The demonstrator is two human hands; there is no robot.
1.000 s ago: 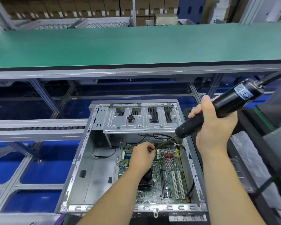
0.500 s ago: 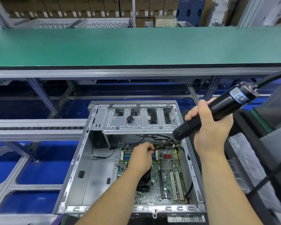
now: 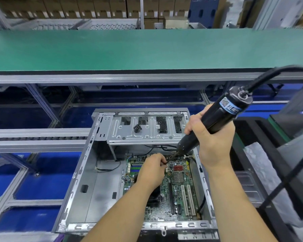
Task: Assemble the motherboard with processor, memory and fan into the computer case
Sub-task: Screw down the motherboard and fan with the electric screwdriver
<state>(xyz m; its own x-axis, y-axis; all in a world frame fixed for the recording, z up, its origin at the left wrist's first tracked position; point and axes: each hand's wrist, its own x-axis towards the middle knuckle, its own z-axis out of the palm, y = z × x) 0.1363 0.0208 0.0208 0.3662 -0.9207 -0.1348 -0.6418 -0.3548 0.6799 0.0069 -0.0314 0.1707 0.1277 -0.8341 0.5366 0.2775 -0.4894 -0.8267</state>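
Open computer case (image 3: 94,180) sits on a frame of grey metal rails (image 3: 33,143) over blue panels (image 3: 47,173). Beyond both hands, a long green worktop (image 3: 129,49), bare surface, dark front edge, aluminium rail beneath.

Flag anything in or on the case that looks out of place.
A small dark clump of loose hardware, likely screws, sits on the drive cage in the computer case, above the motherboard. It could slide off. Nothing else stands out.

The left hand (image 3: 151,170) hides the driver's bit tip (and any screw), plus much of the fan (image 3: 154,196).
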